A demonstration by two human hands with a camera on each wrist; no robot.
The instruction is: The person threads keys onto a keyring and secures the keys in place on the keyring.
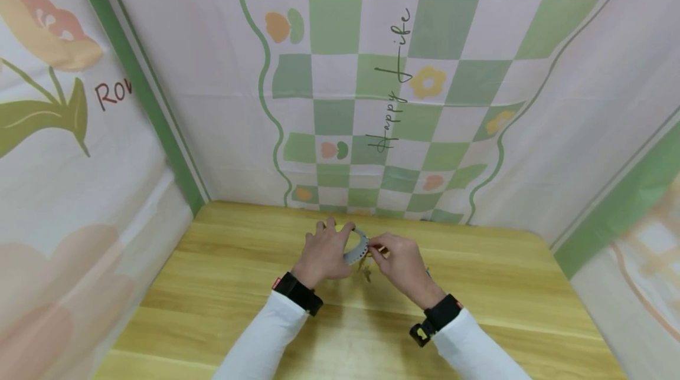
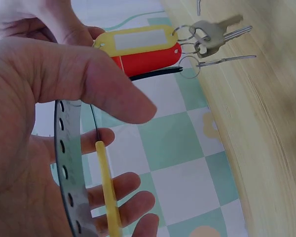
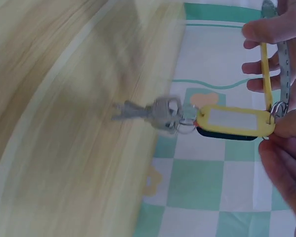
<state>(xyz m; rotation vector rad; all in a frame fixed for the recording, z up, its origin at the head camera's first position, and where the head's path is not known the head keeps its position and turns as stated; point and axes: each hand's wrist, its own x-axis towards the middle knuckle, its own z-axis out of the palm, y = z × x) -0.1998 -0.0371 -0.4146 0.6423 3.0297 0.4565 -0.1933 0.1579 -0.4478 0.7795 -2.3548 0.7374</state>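
In the head view my left hand (image 1: 326, 253) grips a grey round band (image 1: 358, 252) from its left side. The left wrist view shows small holes along the band (image 2: 69, 163) and a narrow yellow strip (image 2: 107, 185) beside it, near the fingers. My right hand (image 1: 401, 261) pinches the small metal rings (image 3: 277, 111) at the near end of several key tags, against the band. A yellow tag (image 2: 153, 39), a red tag (image 2: 155, 59) and a black tag (image 2: 155, 74) lie side by side. Metal keys (image 3: 163, 114) dangle from their far ends.
Below the hands is a wooden table (image 1: 366, 333). A green and white checked cloth (image 1: 382, 120) hangs behind it, and a flower-printed cloth (image 1: 79, 191) is at the left. Something small and blue (image 1: 428, 272) shows beside the right wrist, too small to tell.
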